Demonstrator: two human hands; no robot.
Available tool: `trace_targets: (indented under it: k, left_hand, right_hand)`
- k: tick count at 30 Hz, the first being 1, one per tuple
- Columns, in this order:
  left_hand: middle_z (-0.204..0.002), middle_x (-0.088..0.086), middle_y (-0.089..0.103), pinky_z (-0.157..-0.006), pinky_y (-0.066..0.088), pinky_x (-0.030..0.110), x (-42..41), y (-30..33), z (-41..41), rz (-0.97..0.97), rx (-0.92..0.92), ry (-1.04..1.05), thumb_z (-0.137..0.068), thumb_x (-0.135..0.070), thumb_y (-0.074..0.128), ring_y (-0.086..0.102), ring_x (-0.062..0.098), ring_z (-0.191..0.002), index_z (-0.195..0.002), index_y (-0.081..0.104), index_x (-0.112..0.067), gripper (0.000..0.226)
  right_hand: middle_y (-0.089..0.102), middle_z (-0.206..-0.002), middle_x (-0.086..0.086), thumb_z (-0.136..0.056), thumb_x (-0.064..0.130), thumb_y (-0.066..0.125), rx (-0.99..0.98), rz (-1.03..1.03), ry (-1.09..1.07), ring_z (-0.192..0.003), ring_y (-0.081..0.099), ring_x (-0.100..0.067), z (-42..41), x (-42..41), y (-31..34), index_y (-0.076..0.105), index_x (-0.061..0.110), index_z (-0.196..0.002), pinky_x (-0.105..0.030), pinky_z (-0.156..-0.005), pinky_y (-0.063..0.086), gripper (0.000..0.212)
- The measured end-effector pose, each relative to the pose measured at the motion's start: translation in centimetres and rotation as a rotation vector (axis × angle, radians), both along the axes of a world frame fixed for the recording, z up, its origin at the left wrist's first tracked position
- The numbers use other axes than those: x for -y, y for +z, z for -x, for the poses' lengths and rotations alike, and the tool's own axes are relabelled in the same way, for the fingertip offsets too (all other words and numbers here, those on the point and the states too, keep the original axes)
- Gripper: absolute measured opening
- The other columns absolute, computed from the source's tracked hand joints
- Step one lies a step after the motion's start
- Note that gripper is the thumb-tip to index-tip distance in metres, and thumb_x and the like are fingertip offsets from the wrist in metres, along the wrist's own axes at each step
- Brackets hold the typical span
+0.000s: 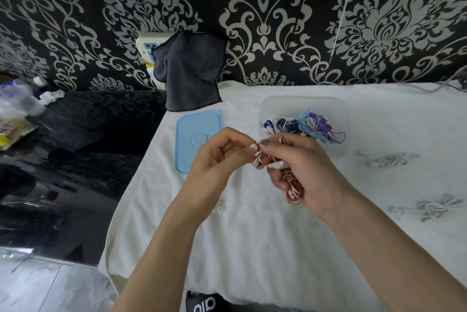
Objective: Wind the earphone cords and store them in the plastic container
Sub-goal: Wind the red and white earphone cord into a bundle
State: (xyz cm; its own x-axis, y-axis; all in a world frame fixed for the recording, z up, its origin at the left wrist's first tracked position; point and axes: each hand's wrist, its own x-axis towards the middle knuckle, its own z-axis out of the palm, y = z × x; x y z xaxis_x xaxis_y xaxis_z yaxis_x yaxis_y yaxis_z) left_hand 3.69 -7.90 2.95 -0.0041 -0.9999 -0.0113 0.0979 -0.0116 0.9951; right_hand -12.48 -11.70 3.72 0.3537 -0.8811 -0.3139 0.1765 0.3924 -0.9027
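A red-and-white earphone cord [293,190] hangs in coiled loops from my right hand [303,170], whose fingers curl round the bundle. My left hand [214,160] pinches the cord's earbud end [255,157] right beside the right thumb. Both hands hover over the white towel, just in front of the clear plastic container [338,109]. Inside it lie several wound cords, blue, light blue and purple [305,125]. Its light blue lid [198,138] lies flat to the left.
Two white wound earphone bundles [388,160] [434,208] lie on the white towel [252,248] at the right. A dark grey cloth [189,71] hangs over a power strip on the wall. Clutter sits on the dark glossy surface [75,160] at the left.
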Motion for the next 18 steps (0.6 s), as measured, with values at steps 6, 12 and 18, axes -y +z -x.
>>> trace_targets:
  k: [6,12,18]
  left_hand:
    - [-0.086,0.01,0.076,-0.081,0.056,0.027,-0.2,0.4,0.4,0.058,0.169,0.092,-0.094,0.005,0.062,0.073,0.02,-0.084,-0.097,0.068,0.001,0.007]
    - [-0.08,0.0,0.071,-0.076,0.056,0.03,-0.3,0.6,0.7,0.111,0.273,0.159,-0.093,0.005,0.065,0.07,0.016,-0.077,-0.092,0.065,-0.001,0.005]
    - [-0.076,0.004,0.067,-0.073,0.052,0.019,-0.1,1.1,1.1,0.059,0.179,0.143,-0.093,0.008,0.06,0.066,0.012,-0.072,-0.091,0.06,0.008,0.002]
  right_hand:
    - [0.066,-0.071,-0.016,-0.093,0.009,0.063,-0.034,0.032,-0.031,-0.048,0.044,-0.019,0.1,0.1,-0.2,0.061,-0.01,-0.089,-0.023,-0.041,0.031,0.019]
    - [0.066,-0.069,-0.013,-0.094,0.008,0.061,-0.043,0.061,-0.016,-0.047,0.043,-0.02,0.0,0.0,0.0,0.062,-0.002,-0.083,-0.022,-0.041,0.032,0.015]
    - [0.065,-0.071,-0.015,-0.095,0.008,0.06,-0.054,0.077,-0.027,-0.05,0.043,-0.023,0.0,-0.1,0.0,0.061,-0.009,-0.089,-0.023,-0.041,0.032,0.018]
